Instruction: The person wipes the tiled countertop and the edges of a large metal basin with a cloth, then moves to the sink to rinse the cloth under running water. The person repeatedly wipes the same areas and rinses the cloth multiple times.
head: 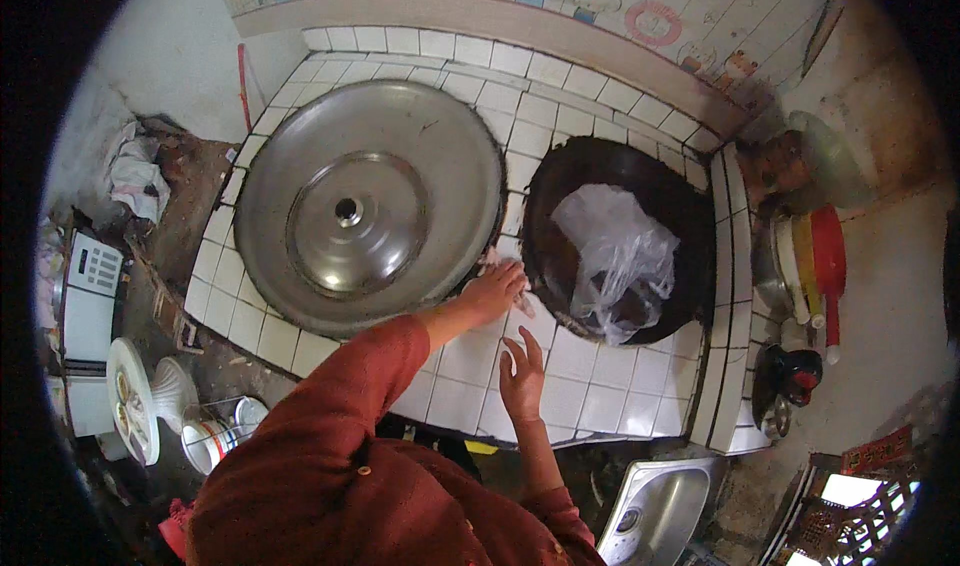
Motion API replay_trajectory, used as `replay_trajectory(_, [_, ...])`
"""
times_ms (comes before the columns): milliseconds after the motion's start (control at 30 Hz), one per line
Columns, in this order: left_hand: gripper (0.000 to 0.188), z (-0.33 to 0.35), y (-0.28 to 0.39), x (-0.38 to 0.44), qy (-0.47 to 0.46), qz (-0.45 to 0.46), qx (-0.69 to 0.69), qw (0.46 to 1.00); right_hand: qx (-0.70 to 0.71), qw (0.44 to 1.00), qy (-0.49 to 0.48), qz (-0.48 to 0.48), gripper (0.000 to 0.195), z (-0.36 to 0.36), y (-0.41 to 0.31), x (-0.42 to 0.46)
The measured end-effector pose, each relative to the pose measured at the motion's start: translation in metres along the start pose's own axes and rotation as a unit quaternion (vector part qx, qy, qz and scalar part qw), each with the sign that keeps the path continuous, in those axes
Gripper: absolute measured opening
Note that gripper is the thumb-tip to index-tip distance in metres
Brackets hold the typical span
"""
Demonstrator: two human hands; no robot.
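Note:
My left hand presses a crumpled pale pink cloth against the white tiled stove top, between two large round pans. Left of it lies a wide metal lid with a central knob. To the right, a dark wok is set into the tiles and holds a crumpled clear plastic bag. My right hand is raised near the front of the stove top with its fingers apart and nothing in it.
A raised tiled ledge borders the right side. Beyond it stand colanders with handles, a red one among them. A metal sink is at the lower right. At the lower left are a white round stool and a white bucket.

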State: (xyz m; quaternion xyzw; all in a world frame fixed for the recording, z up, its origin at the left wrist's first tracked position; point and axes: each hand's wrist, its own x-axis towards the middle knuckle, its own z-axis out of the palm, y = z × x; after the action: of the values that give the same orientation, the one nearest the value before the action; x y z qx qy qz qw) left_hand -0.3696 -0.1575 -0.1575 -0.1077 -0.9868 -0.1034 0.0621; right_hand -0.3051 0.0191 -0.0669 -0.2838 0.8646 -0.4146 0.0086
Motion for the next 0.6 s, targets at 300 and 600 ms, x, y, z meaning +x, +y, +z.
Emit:
replay_trajectory(300, [0.031, -0.082, -0.037, 0.047, -0.034, 0.038, 0.031, 0.998, -0.069, 0.997, 0.003, 0.024, 0.039, 0.057, 0.042, 0.126])
replay_trajectory(600, [0.012, 0.011, -0.126, 0.127, 0.038, 0.031, 0.019, 0.999, -0.097, 0.995, -0.038, -0.002, 0.032, 0.108, 0.078, 0.23])
